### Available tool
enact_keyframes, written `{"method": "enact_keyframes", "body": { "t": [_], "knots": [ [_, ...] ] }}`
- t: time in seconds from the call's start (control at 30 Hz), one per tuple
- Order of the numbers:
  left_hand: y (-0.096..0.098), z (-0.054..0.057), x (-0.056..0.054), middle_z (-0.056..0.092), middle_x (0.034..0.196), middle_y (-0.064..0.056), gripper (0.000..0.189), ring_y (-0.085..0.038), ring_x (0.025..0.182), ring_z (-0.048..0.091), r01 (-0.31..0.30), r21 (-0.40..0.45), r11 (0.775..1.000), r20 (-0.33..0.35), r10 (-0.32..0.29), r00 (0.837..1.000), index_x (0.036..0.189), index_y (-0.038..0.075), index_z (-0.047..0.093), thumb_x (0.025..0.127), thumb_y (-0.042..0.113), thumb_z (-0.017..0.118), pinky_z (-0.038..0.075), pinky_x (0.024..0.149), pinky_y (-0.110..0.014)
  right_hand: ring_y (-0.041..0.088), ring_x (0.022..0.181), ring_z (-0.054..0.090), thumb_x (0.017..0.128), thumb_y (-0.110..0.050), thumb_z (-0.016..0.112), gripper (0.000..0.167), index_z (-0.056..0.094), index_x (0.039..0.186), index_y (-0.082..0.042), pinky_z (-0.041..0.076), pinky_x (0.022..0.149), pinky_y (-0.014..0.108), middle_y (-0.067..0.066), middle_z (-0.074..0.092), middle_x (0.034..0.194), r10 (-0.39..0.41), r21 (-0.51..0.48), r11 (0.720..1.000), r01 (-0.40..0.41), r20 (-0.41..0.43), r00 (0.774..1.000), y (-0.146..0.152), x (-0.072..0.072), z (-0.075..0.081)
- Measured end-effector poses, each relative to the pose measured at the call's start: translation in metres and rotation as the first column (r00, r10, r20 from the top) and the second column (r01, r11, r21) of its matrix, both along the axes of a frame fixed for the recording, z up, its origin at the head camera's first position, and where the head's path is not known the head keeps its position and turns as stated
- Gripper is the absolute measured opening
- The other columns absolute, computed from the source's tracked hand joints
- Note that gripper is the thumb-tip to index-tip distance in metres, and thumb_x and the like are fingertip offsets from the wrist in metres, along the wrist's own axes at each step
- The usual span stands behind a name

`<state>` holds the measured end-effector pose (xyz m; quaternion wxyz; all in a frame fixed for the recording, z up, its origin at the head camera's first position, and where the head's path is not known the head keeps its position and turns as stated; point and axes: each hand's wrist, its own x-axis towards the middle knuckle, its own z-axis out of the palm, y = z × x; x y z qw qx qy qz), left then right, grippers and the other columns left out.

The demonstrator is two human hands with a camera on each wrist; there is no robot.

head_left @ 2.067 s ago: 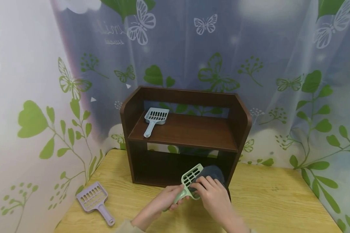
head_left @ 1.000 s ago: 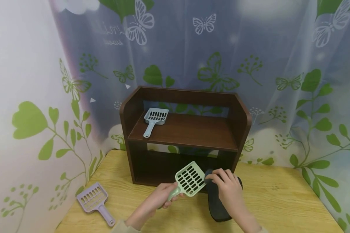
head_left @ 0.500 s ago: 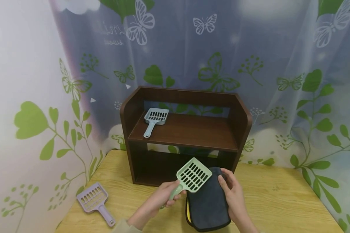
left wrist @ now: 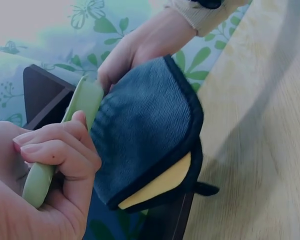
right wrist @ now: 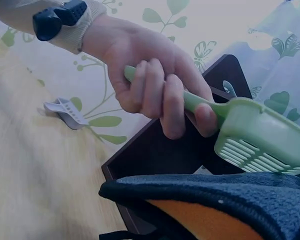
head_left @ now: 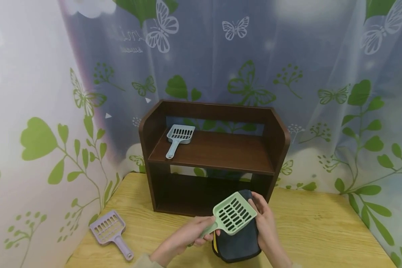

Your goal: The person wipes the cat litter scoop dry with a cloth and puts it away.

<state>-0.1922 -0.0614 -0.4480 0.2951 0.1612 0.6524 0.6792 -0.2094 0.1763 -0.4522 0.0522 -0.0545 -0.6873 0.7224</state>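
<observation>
My left hand (head_left: 191, 232) grips a pale green slotted litter scoop (head_left: 233, 213) by its handle, its head tilted up toward the right. A dark blue-grey cloth (head_left: 239, 245) with black edging hangs folded behind and below the scoop head. My right hand (head_left: 266, 227) holds this cloth by its right side, thumb on the near face. In the left wrist view, the yellow inner side of the cloth (left wrist: 145, 115) shows at the fold, and a small black loop sticks out. The right wrist view has the scoop (right wrist: 260, 135) just above the cloth; whether they touch I cannot tell.
A dark brown two-level shelf (head_left: 227, 150) stands behind the hands. On its upper board, at the left, lies a light blue litter scoop (head_left: 175, 143). A purple litter scoop (head_left: 118, 243) lies on the wooden table (head_left: 321, 230) at the left. Patterned curtains enclose the back and sides.
The cloth, bunched at the scoop earlier, now hangs folded and flatter below it. My right hand has shifted to the cloth's right side. The scoop has turned face up and moved right, over the cloth.
</observation>
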Motion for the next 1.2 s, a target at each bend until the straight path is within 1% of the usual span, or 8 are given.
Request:
{"method": "enact_keyframes", "body": {
  "t": [0.17, 0.27, 0.4, 0.53, 0.7, 0.93, 1.13, 1.2],
  "knots": [
    [0.000, 0.000, 0.001, 0.058, 0.086, -0.002, 0.042, -0.003, 0.048, 0.027, 0.030, -0.030, 0.999, -0.012, -0.030, 0.999, 0.131, 0.003, 0.060, 0.111, 0.034, 0.041, 0.022, 0.044, -0.017, 0.005, 0.103, 0.058, 0.106, -0.027, 0.057, 0.047, 0.044, 0.144, -0.003, 0.049, 0.084, 0.018, -0.007, 0.060, 0.115, 0.011, -0.032, 0.999, -0.013, -0.057, 0.998, -0.001, -0.007, 0.001],
    [-0.001, -0.001, 0.000, 0.057, 0.081, -0.001, 0.042, -0.003, 0.048, 0.026, 0.006, -0.045, 0.999, -0.034, -0.008, 0.999, 0.130, 0.003, 0.062, 0.110, 0.035, 0.042, 0.021, 0.044, -0.017, 0.005, 0.098, 0.059, 0.105, -0.026, 0.057, 0.046, 0.045, 0.143, -0.004, 0.050, 0.082, 0.019, -0.009, 0.062, 0.109, 0.012, -0.046, 0.999, -0.014, -0.045, 0.999, 0.000, -0.008, 0.002],
    [-0.003, -0.001, -0.004, 0.058, 0.079, 0.000, 0.043, -0.003, 0.049, 0.028, -0.073, -0.064, 0.995, -0.052, 0.070, 0.996, 0.128, 0.003, 0.064, 0.109, 0.036, 0.045, 0.022, 0.045, -0.016, 0.003, 0.100, 0.059, 0.106, -0.025, 0.057, 0.047, 0.043, 0.145, -0.003, 0.052, 0.082, 0.020, 0.003, 0.059, 0.126, 0.018, -0.052, 0.999, -0.018, -0.006, 1.000, 0.001, -0.005, 0.000],
    [-0.008, -0.002, -0.009, 0.062, 0.084, 0.001, 0.043, -0.002, 0.050, 0.031, -0.146, -0.064, 0.987, -0.064, 0.142, 0.988, 0.127, 0.002, 0.064, 0.109, 0.036, 0.045, 0.025, 0.045, -0.015, -0.001, 0.105, 0.058, 0.106, -0.030, 0.055, 0.053, 0.038, 0.149, -0.004, 0.052, 0.086, 0.020, 0.015, 0.045, 0.148, 0.051, -0.040, 0.998, -0.049, 0.051, 0.997, 0.004, 0.003, -0.002],
    [-0.012, -0.002, -0.013, 0.060, 0.081, 0.002, 0.043, -0.002, 0.049, 0.031, -0.178, -0.077, 0.981, -0.082, 0.172, 0.982, 0.121, 0.001, 0.065, 0.109, 0.036, 0.044, 0.026, 0.045, -0.015, 0.003, 0.103, 0.062, 0.105, -0.037, 0.057, 0.055, 0.040, 0.149, -0.008, 0.054, 0.086, 0.025, 0.014, 0.049, 0.144, 0.053, -0.030, 0.998, -0.051, 0.081, 0.995, 0.007, 0.008, -0.004],
    [-0.010, 0.001, -0.010, 0.060, 0.085, 0.001, 0.042, -0.003, 0.051, 0.031, -0.091, -0.079, 0.993, -0.060, 0.086, 0.994, 0.129, 0.003, 0.062, 0.110, 0.035, 0.043, 0.025, 0.046, -0.016, 0.000, 0.106, 0.058, 0.105, -0.035, 0.056, 0.054, 0.040, 0.149, -0.006, 0.052, 0.087, 0.021, 0.013, 0.046, 0.146, 0.054, -0.005, 0.999, -0.054, 0.053, 0.997, 0.011, 0.007, -0.004],
    [-0.010, -0.001, -0.008, 0.059, 0.081, 0.000, 0.041, -0.004, 0.050, 0.030, -0.004, -0.122, 0.993, -0.087, -0.007, 0.996, 0.121, 0.003, 0.067, 0.109, 0.036, 0.044, 0.024, 0.045, -0.016, 0.007, 0.099, 0.062, 0.105, -0.021, 0.058, 0.040, 0.049, 0.139, -0.002, 0.053, 0.081, 0.022, -0.002, 0.062, 0.118, 0.094, 0.038, 0.995, -0.092, -0.054, 0.994, 0.017, -0.007, 0.001],
    [-0.011, -0.001, -0.008, 0.059, 0.078, 0.000, 0.042, -0.004, 0.049, 0.029, 0.025, -0.144, 0.989, -0.110, -0.042, 0.993, 0.117, 0.002, 0.068, 0.109, 0.036, 0.045, 0.024, 0.045, -0.017, 0.008, 0.097, 0.062, 0.104, -0.018, 0.059, 0.036, 0.051, 0.136, -0.001, 0.052, 0.081, 0.022, -0.005, 0.063, 0.112, 0.120, 0.089, 0.990, -0.113, -0.088, 0.989, 0.020, -0.010, 0.004]
  ]
}}
